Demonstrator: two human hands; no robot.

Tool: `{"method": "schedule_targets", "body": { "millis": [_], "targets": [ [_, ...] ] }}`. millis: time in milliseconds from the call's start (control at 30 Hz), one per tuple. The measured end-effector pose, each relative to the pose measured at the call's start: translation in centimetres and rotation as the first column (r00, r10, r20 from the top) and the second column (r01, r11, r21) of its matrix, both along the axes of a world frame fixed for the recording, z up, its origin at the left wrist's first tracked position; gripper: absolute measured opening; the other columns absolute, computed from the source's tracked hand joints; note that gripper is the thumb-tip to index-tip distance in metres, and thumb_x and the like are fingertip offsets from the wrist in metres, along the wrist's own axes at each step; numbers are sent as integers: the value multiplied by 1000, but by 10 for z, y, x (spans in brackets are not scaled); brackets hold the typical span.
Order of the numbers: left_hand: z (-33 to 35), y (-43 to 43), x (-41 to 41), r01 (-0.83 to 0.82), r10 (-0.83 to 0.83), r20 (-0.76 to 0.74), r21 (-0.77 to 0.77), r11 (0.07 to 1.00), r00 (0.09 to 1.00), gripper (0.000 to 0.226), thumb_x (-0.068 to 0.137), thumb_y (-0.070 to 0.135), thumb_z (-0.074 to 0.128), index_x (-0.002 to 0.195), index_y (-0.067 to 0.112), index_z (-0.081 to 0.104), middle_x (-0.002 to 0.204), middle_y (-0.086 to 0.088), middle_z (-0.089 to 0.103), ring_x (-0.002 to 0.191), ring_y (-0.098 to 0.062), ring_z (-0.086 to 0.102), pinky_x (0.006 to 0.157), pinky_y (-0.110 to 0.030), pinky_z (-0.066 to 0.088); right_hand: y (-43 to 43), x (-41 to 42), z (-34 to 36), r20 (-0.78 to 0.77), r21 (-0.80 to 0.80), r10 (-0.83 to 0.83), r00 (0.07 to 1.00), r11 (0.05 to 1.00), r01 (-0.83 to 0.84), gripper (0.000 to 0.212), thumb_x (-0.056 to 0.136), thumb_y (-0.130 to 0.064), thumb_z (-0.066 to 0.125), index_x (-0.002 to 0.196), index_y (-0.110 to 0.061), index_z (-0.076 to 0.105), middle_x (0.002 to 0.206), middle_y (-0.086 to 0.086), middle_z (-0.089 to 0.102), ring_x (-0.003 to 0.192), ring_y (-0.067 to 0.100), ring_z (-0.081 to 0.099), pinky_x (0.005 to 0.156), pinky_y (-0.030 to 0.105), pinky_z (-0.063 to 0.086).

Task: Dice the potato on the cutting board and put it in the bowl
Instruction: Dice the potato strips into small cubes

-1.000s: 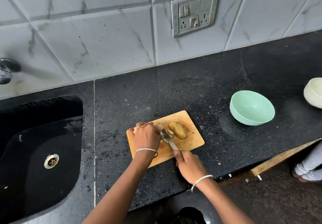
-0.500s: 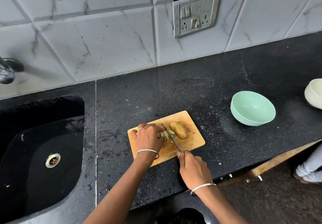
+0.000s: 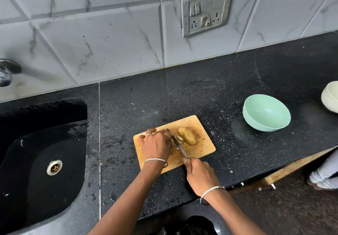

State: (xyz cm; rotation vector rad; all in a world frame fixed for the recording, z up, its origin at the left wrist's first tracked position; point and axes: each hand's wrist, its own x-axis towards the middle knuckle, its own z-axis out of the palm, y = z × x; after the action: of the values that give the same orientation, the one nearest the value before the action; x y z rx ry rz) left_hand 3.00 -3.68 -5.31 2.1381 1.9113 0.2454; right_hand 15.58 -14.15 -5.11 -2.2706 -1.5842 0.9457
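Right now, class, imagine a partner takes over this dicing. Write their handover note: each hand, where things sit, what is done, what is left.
Left hand: fingers bent over the potato pieces beside the blade, on the cutting board.
Right hand: grips the knife, blade down among the pieces.
Done: part of the potato is cut small.
Left: a large potato chunk lies uncut on the board. The green bowl, right of the board, holds nothing yet. Dice the chunk, then move everything into the bowl.

Bench [image 3: 210,92] black with pale speckles; wall tiles [image 3: 102,39] white, grey-veined marble; cutting board [image 3: 203,148] light tan wood; potato [image 3: 188,136] yellow-brown; bowl [image 3: 266,113] mint green; second bowl [image 3: 330,96] cream; sink [image 3: 42,143] glossy black
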Motion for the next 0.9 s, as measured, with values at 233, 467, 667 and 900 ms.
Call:
{"method": "schedule_targets", "body": {
  "millis": [233,467,667,900],
  "targets": [
    [-2,-1,3,-26,26,-3,13,1000,1000,14,83,33,61,88,32,74,109,19,67,128,-14,38,93,-41,16,-2,-16,-5,317,65,61,946,994,-85,36,105,-43,25,116,-17,48,105,9,69,101,33,66,67,40,47],
    [-5,2,-1,-47,48,-48,20,999,998,17,79,40,66,95,34,72,103,12,70,122,-15,42,91,-42,20,5,-7,-4,155,-17,53,986,999,-51,39,103,-46,30,108,-17,56,107,11,66,101,37,63,69,38,42],
    [0,2,0,-40,41,-22,26,999,999,20,78,42,71,96,34,72,96,11,69,120,-16,45,89,-42,21,6,24,4,-36,-39,4,999,999,-6,42,101,-53,30,88,-22,55,97,14,65,96,37,60,80,40,47],
    [5,5,-6,-94,90,114,24,995,989,15,89,41,59,89,34,72,83,7,69,107,-22,54,89,-42,26,-5,12,5,24,59,-29,999,998,28,38,101,-54,26,85,-26,46,96,11,65,97,39,60,74,42,45]
  ]
}}
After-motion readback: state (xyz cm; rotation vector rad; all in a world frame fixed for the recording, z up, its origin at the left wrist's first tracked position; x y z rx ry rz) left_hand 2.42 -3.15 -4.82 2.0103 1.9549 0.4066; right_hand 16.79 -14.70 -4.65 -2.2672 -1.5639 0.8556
